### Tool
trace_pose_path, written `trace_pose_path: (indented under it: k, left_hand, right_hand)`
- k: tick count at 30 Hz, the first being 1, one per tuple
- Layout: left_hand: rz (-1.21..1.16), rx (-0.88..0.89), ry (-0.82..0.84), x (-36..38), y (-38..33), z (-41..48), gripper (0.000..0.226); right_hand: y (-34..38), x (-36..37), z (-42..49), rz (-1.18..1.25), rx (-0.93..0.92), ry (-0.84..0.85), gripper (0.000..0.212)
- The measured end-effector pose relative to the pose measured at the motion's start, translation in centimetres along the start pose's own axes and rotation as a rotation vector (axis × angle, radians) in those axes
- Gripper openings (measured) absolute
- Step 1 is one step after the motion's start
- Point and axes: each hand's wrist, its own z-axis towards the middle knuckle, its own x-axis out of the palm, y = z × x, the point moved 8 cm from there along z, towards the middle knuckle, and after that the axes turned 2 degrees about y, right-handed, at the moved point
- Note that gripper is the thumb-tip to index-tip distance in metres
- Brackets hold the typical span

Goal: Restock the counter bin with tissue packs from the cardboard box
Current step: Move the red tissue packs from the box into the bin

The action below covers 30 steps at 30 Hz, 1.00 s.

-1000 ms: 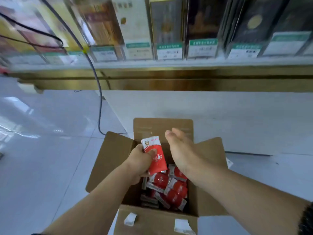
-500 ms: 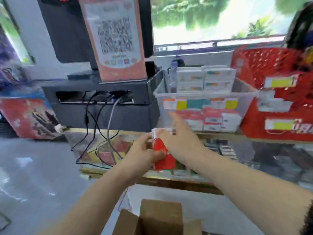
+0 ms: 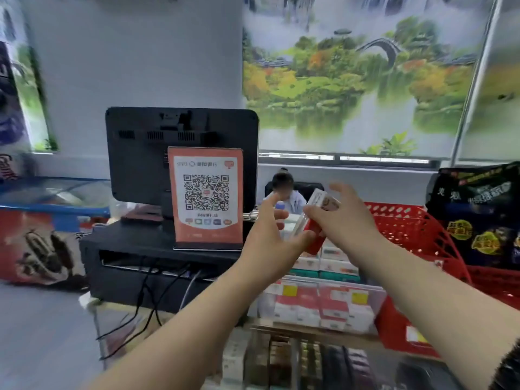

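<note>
Red tissue pack (image 3: 315, 243), half-hidden behind right hand (image 3: 347, 222)

both arms stretched forward; left hand (image 3: 270, 240) open, fingers spread; right hand (image 3: 349, 223) fingers curled round tissue pack (image 3: 314, 237).

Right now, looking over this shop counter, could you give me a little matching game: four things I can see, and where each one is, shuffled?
Things:
1 tissue pack
2 clear bin
3 red basket
4 QR-code sign

Places:
A in front of the black monitor
B held up between the left hand and the right hand
C right of the clear bin
D below the hands, left of the red basket

Pairs: 1-B, 2-D, 3-C, 4-A
</note>
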Motion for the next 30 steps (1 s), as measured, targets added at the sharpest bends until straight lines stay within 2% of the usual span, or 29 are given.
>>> trace_pose_path:
  k: [3, 7, 12, 17, 23, 26, 30]
  left_hand:
    - [-0.004, 0.040, -0.062, -1.9, -0.2, 2.0, 0.067]
    - [-0.024, 0.066, -0.143, -4.1, 0.9, 3.1, 0.054]
    - [-0.045, 0.089, -0.131, -5.1, 3.0, 3.5, 0.045]
    - [-0.036, 0.087, -0.095, -5.2, 4.7, 3.6, 0.042]
    - [-0.038, 0.071, -0.070, -4.9, 6.2, 4.1, 0.040]
    - [-0.043, 0.068, -0.064, -4.7, 6.4, 4.2, 0.040]
    - [-0.061, 0.065, -0.066, -4.6, 6.3, 4.3, 0.039]
  right_hand:
    - [-1.5, -0.7, 2.7, -0.078, 0.003, -0.104, 0.054]
    - [-6.1, 2.1, 4.6, -0.246, 0.066, -0.057, 0.042]
    - [-12.0, 7.5, 5.4, -0.454, 0.246, 0.147, 0.043]
    - [-15.7, 11.7, 5.4, -0.673, 0.391, 0.387, 0.067]
    - [-18.4, 14.4, 5.5, -0.934, 0.426, 0.643, 0.070]
    - [-19.4, 15.1, 5.7, -1.050, 0.412, 0.714, 0.054]
    - [-19.1, 16.3, 6.2, -1.021, 0.301, 0.728, 0.034]
